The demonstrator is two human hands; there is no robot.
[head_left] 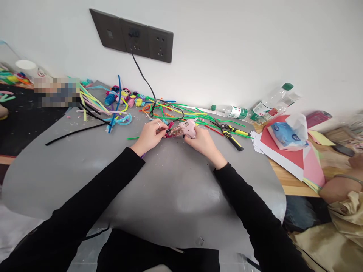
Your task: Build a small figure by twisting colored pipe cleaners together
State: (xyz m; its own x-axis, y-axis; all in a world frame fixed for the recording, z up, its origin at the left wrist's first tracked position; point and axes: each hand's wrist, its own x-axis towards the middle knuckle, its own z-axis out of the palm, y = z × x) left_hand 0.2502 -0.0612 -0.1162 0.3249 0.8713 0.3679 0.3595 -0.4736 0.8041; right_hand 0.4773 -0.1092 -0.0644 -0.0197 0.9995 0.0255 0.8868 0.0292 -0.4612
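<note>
My right hand [202, 141] grips a pale pink hot glue gun [187, 128], its nozzle pointing left. My left hand [151, 134], with a ring on one finger, pinches a small magenta piece [170, 125] that looks like pipe cleaner. The nozzle end lies close to the left fingertips; whether they touch I cannot tell. A bit of purple stem shows below the left wrist. Behind both hands, loose green, orange and yellow pipe cleaners [198, 112] lie across the grey table [170, 196]. Pliers with black and yellow handles [231, 139] rest to the right of my right hand.
A black cord [143, 75] runs from the wall socket [134, 39] down behind my hands. Small fuzzy figures [124, 94] and bundled pipe cleaners [95, 100] lie back left. Plastic bottles [236, 112], a tissue pack [287, 135] and coloured paper [283, 151] are right, beside another person's arm [340, 187].
</note>
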